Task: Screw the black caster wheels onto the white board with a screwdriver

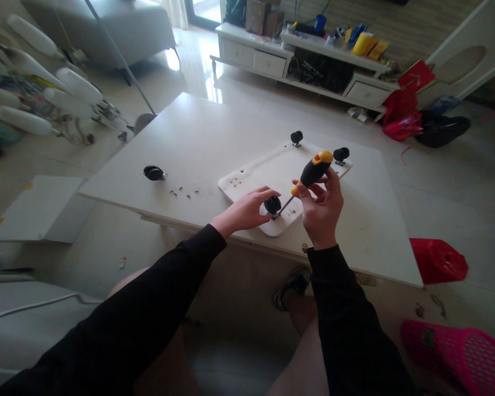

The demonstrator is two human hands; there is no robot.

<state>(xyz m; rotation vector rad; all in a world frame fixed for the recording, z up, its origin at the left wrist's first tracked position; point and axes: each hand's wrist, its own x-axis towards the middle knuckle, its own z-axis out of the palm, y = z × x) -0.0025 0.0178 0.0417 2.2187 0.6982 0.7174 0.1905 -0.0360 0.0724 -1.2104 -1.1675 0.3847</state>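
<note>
My right hand is closed round a screwdriver with a yellow and black handle, held at a slant. Its shaft runs down to the base of a black caster wheel at the near corner of a white board. Fingers of my left hand grip that caster from the left. Two more casters, one at the far edge and one at the far right corner, stand upright on the board. At the board's left corner several small holes show. Whether the screwdriver tip sits in a screw is too small to tell.
A loose caster and several small screws lie on the white table left of the board. A red bin stands by the table's right corner, a pink basket nearer me. A white box is at left.
</note>
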